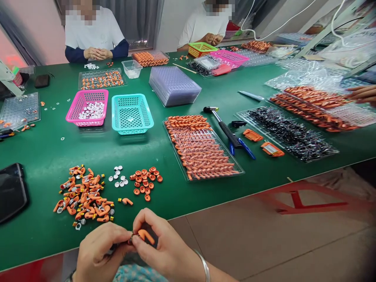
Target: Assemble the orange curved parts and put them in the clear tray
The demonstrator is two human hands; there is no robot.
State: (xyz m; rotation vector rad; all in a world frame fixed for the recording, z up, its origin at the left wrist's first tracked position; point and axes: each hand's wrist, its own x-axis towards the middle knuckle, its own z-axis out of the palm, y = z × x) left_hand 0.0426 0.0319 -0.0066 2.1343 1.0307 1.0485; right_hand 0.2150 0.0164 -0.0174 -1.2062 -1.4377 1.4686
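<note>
At the table's near edge, my right hand (pixel 161 244) pinches an orange earbud shell (pixel 146 236), its bent stem pointing down to the right. My left hand (pixel 102 248) is closed with its fingertips meeting the right ones at the shell's head; a small dark bit shows there, too hidden to name. Just beyond lies a single orange earbud piece (pixel 127 201) with a gold tab. A heap of orange earbud shells (pixel 88 196) with silvery discs and gold tabs spreads to the left. Small orange caps (pixel 145 180) and white discs (pixel 118 178) lie beyond my hands.
A phone (pixel 12 192) lies at the left. Farther back are a pink basket (pixel 70 113), a turquoise basket (pixel 116 127) and stacked clear trays (pixel 174 84). Right are a filled orange-parts tray (pixel 202 150), a hammer (pixel 225 127) and black wired parts (pixel 293 131). Co-workers sit opposite; another's hand (pixel 364 94) reaches in.
</note>
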